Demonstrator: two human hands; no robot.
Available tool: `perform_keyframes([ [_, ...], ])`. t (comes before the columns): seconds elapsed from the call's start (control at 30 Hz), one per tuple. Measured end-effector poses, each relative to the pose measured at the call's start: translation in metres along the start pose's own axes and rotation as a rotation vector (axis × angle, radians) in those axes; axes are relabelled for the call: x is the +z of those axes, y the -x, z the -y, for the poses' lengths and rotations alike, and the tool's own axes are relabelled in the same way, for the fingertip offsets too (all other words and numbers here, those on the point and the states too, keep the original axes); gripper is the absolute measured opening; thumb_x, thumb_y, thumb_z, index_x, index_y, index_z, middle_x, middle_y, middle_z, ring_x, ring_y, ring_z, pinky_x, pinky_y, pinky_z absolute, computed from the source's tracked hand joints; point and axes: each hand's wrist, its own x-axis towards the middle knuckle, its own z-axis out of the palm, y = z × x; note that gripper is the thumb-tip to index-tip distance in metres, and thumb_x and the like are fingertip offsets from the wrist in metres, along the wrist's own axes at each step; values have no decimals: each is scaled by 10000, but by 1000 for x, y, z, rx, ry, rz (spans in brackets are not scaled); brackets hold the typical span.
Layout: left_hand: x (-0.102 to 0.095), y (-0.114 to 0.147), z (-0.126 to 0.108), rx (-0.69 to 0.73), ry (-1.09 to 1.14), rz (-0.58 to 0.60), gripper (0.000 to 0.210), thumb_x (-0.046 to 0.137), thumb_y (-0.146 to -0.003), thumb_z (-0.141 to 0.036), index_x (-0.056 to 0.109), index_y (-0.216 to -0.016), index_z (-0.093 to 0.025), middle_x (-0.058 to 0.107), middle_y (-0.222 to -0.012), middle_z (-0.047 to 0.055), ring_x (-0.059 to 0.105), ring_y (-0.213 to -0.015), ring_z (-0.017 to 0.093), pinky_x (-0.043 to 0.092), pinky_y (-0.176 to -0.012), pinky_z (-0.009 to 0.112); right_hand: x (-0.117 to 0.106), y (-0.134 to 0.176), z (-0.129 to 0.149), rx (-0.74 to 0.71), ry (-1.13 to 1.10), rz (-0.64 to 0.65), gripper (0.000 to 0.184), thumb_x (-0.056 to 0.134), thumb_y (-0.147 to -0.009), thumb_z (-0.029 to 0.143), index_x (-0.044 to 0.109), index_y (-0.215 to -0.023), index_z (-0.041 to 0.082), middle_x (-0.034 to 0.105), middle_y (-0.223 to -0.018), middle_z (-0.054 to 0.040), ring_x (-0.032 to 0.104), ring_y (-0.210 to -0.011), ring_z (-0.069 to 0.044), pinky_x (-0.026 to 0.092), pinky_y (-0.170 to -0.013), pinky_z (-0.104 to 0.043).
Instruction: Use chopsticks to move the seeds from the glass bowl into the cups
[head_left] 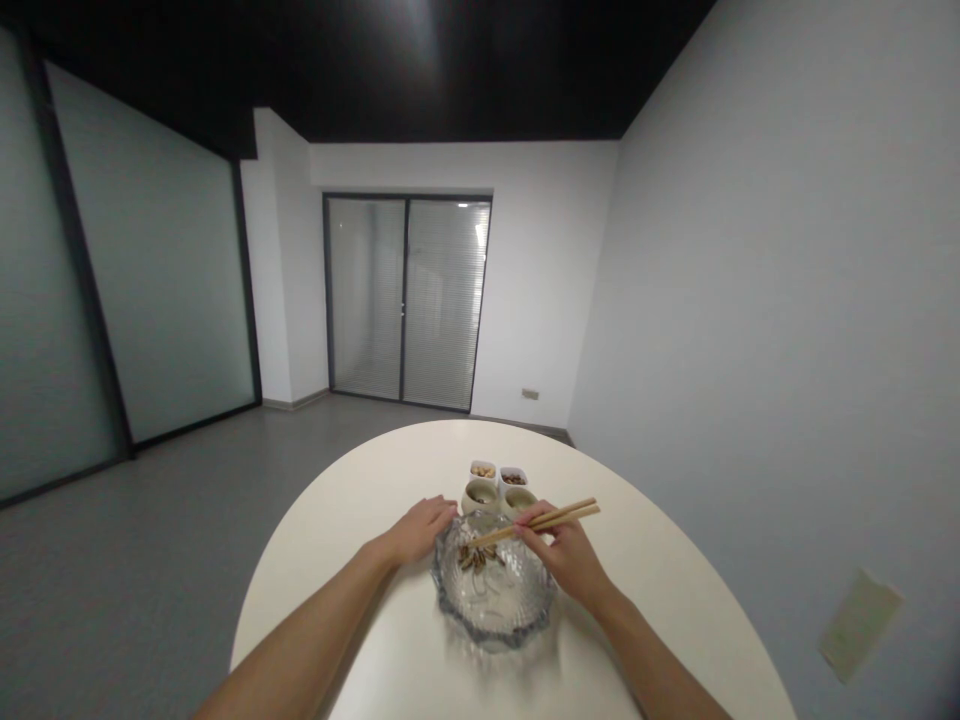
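My right hand [561,552] is closed round a pair of wooden chopsticks [551,519]. Their tips reach down into a clear glass bowl [495,634] with a scalloped rim, at a small heap of brown, striped pieces [480,558], perhaps seeds or nuts. Whether the tips pinch a piece is too small to tell. Against the bowl's left rim rests my left hand [425,530], fingers stretched forward and holding nothing. Just behind the bowl stand two small greenish cups, a left cup [480,490] with dark bits inside and a right cup [519,497], partly hidden by my right hand.
Behind the cups are two small white dishes, one with pale nuts [483,471], the other with dark brown pieces [513,478]. Everything stands on a round white table [360,500]. A white wall [750,300] rises to the right, and a glass door [405,300] is farther back.
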Motion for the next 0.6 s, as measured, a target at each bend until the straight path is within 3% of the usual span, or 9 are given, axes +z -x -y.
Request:
perform_keyframes([
  [0.17, 0, -1, -1, 19, -13, -1, 593, 188, -1126, -485, 691, -1275, -211, 706, -1338, 98, 593, -1216, 270, 410, -1139, 411, 1, -1, 1, -26, 11, 16, 231, 726, -906, 448, 706, -856, 224, 771, -827, -56, 750, -805, -269, 608, -773, -396],
  [0.6, 0, -2, 1, -6, 14, -5, 539, 235, -1125, -453, 671, -1330, -210, 669, -1419, 105, 548, -1305, 273, 361, -1186, 425, -1, 2, 11, -125, 96, 72, 83, 655, -947, 291, 694, -905, 231, 744, -855, -40, 728, -817, -241, 574, -778, -358],
])
